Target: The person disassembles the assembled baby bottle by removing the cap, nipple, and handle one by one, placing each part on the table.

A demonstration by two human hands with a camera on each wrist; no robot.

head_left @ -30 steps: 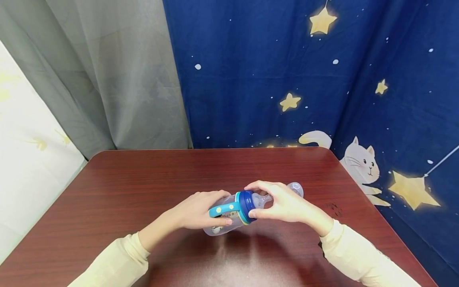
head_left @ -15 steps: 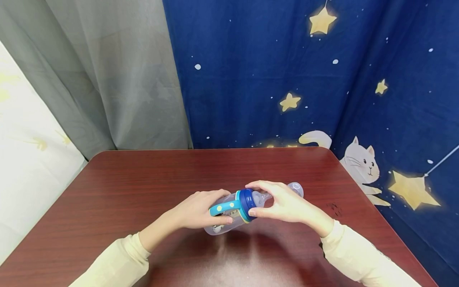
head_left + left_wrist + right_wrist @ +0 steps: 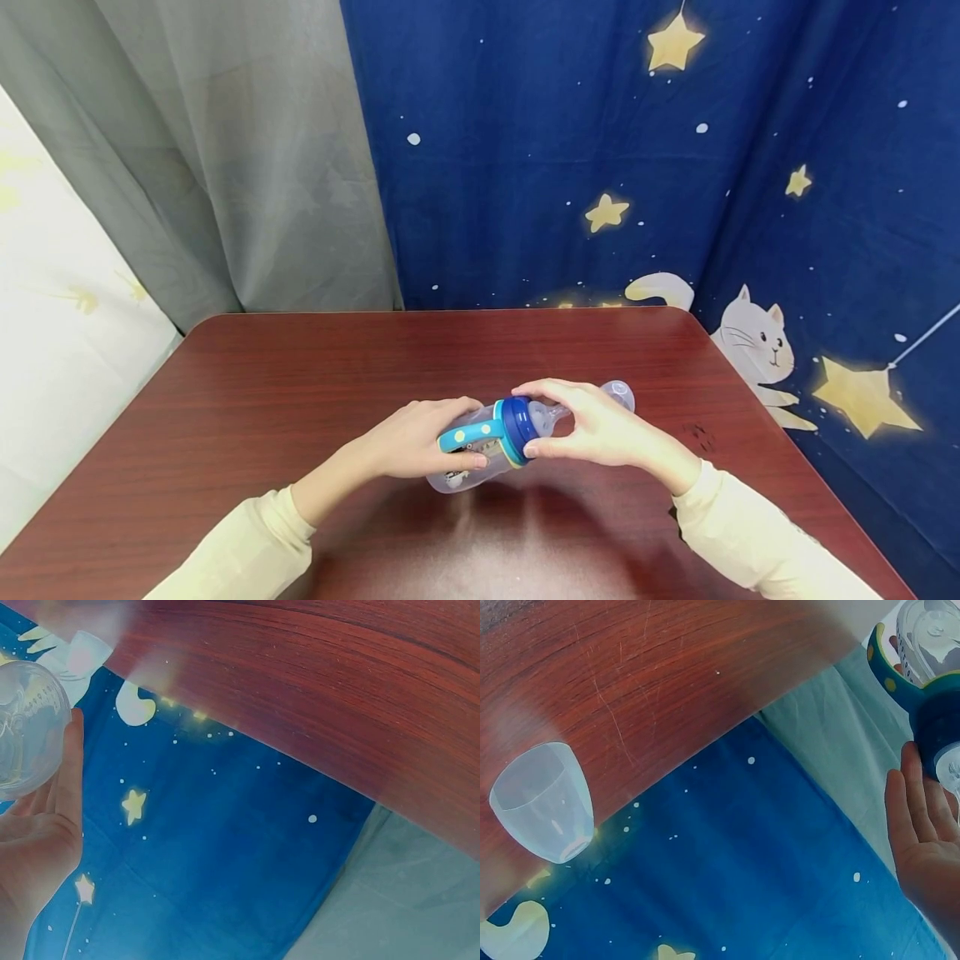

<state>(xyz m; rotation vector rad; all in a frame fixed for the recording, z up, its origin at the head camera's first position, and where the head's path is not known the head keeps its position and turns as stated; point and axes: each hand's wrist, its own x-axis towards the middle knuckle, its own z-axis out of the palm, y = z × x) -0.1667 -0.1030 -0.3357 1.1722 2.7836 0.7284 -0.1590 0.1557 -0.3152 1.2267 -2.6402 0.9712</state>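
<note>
A clear baby bottle (image 3: 480,477) is held on its side above the table, its teat (image 3: 543,417) pointing right. My left hand (image 3: 418,437) grips the bottle's body, thumb below the teal handle (image 3: 471,435) with yellow dots. Around the dark blue collar (image 3: 520,423), the thumb and fingers of my right hand (image 3: 600,427) are curled. The left wrist view shows the bottle's round base (image 3: 30,724) against my left hand (image 3: 45,847). In the right wrist view, the collar (image 3: 934,731) sits at the fingertips of my right hand (image 3: 930,855).
A clear bottle cap (image 3: 621,393) stands on the table just behind my right hand, and is seen whole in the right wrist view. The reddish-brown table (image 3: 300,375) backs onto a grey curtain (image 3: 292,167) and a blue star-patterned one (image 3: 525,167).
Both hands keep their places on the bottle. My right thumb and fingertips shift very slightly at the collar; the cap stays still.
</note>
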